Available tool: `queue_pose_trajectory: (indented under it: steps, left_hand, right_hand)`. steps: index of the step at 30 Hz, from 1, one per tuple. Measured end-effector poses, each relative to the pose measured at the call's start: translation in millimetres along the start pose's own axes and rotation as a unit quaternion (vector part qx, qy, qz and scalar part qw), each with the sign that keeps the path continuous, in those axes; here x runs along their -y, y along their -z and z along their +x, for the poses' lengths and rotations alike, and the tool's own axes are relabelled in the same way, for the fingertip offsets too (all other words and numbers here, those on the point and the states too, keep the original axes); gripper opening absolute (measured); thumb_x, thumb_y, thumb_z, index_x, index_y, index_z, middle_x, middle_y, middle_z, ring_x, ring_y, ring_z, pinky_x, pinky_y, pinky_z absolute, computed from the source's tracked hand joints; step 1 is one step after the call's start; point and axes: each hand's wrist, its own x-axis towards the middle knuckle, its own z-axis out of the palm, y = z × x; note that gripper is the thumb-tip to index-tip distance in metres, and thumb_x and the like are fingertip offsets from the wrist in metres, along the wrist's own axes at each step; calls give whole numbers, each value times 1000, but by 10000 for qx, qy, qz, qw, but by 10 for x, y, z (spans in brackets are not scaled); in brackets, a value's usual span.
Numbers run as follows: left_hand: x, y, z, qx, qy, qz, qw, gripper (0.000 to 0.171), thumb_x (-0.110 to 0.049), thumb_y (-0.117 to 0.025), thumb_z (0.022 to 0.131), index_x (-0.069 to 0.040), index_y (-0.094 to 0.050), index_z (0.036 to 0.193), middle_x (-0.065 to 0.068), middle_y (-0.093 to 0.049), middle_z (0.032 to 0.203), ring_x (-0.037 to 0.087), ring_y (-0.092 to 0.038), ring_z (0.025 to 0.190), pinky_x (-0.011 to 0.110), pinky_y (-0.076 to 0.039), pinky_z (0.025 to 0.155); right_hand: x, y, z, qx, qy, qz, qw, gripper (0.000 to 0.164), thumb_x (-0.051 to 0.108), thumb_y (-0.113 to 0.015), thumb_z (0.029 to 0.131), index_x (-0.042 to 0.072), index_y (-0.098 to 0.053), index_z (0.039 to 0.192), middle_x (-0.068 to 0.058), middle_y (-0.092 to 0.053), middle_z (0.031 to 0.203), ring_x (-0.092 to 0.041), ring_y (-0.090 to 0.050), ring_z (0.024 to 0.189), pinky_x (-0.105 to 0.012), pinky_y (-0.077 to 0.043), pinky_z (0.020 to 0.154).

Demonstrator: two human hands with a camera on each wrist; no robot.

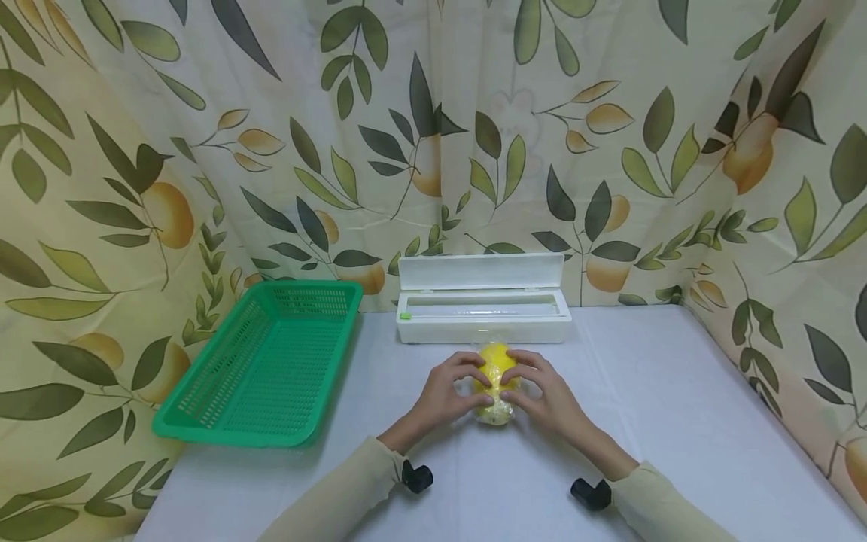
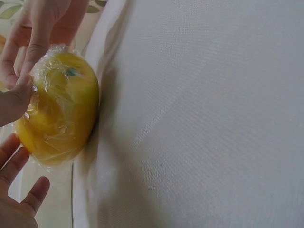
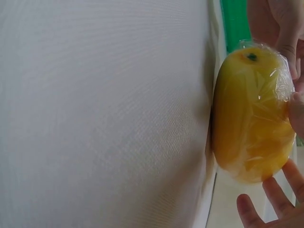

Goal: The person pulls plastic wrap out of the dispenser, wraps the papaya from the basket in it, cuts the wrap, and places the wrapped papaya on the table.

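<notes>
A yellow oval fruit (image 1: 497,360) wrapped in clear cling film lies on the white-covered table, between both hands. In the left wrist view the crinkled film on the fruit (image 2: 71,114) shines, and a small dark green spot shows near one end. My left hand (image 1: 448,391) holds the fruit from its left, thumb on the near part and fingers bent over the far part. From the right side, my right hand (image 1: 550,397) grips it the same way. The right wrist view shows the film bunched on top of the fruit (image 3: 251,118), by the thumbs.
Just behind the fruit stands a white cling film dispenser (image 1: 484,332), its lid (image 1: 481,272) raised and a green slider at its left end. A green plastic basket (image 1: 341,342) sits at the left of the table (image 1: 650,391). Leaf-patterned curtains (image 1: 447,211) hang around the table.
</notes>
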Motion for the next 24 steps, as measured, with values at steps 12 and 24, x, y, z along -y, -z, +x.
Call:
queue_pose_trajectory:
  steps: [12, 24]
  left_hand:
    - [-45, 21, 29, 34, -113, 184, 9998, 24, -17, -83, 88, -10, -73, 108, 6, -66, 126, 20, -60, 122, 45, -51, 101]
    - [-248, -80, 277, 62, 1013, 1458, 9841, 46, -48, -77, 89, -13, -68, 117, -1, -63, 117, 14, -60, 102, 25, -52, 89]
  right_hand:
    - [-28, 98, 8, -94, 237, -202, 9995, 25, 8, -85, 82, 20, -77, 102, -17, -59, 139, -43, -51, 131, -70, -41, 100]
    - [-62, 416, 91, -520, -195, -614, 9966, 21, 4, -76, 91, 14, -75, 110, -13, -66, 130, -37, -59, 124, -61, -48, 100]
